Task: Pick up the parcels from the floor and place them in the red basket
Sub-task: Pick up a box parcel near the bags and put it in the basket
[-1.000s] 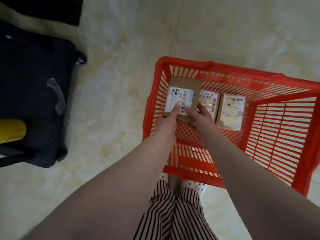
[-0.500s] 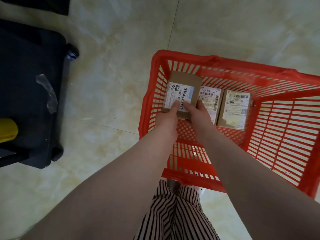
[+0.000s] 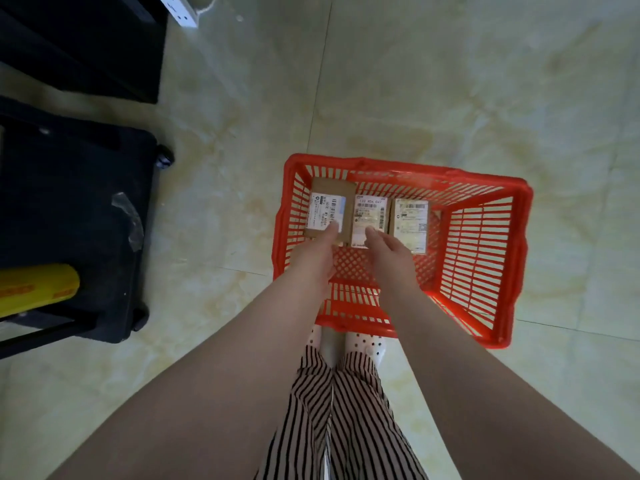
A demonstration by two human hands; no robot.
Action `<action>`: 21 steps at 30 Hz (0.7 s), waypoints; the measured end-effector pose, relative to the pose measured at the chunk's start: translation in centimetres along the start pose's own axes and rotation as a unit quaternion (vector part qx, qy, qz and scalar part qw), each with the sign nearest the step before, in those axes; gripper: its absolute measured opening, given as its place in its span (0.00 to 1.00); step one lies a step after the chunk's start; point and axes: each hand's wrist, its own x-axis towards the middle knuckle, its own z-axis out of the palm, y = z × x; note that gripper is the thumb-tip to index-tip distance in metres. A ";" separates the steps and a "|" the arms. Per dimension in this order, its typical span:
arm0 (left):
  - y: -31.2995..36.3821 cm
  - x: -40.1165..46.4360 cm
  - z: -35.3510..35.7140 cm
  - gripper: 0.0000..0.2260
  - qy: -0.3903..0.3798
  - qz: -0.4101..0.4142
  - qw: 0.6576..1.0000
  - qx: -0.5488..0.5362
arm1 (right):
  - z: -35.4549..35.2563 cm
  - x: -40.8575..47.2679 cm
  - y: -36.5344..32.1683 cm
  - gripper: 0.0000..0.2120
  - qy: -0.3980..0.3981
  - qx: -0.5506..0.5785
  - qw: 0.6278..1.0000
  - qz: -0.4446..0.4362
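I read the left parcel [image 3: 329,211] in the red basket [image 3: 408,168]'s far-left corner as light, stiff cardboard, best taken by its side edges; my left hand [image 3: 313,256] pinches its near edge, right hand [image 3: 389,252] hangs loose, holding nothing.
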 end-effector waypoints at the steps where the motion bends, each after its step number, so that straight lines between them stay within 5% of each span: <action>1: 0.5 -2.1 0.1 0.19 -0.019 0.012 1.000 -0.008 | -0.9 -1.8 -0.6 0.17 0.008 0.022 1.000 -0.003; 4: 1.4 -8.9 0.7 0.11 -0.079 0.061 0.995 0.001 | -4.3 -7.8 -2.1 0.10 0.018 0.094 0.995 -0.022; 11: 1.5 -27.3 3.0 0.11 -0.182 0.176 0.955 0.156 | -16.1 -24.3 -4.1 0.11 0.107 0.250 0.961 -0.058; 15: -1.9 -37.3 6.6 0.01 -0.247 0.206 0.916 0.240 | -23.3 -32.3 -2.9 0.14 0.163 0.335 0.925 -0.077; 21: -11.3 -46.8 14.0 0.03 -0.303 0.204 0.873 0.323 | -34.2 -39.5 2.2 0.18 0.214 0.422 0.877 -0.080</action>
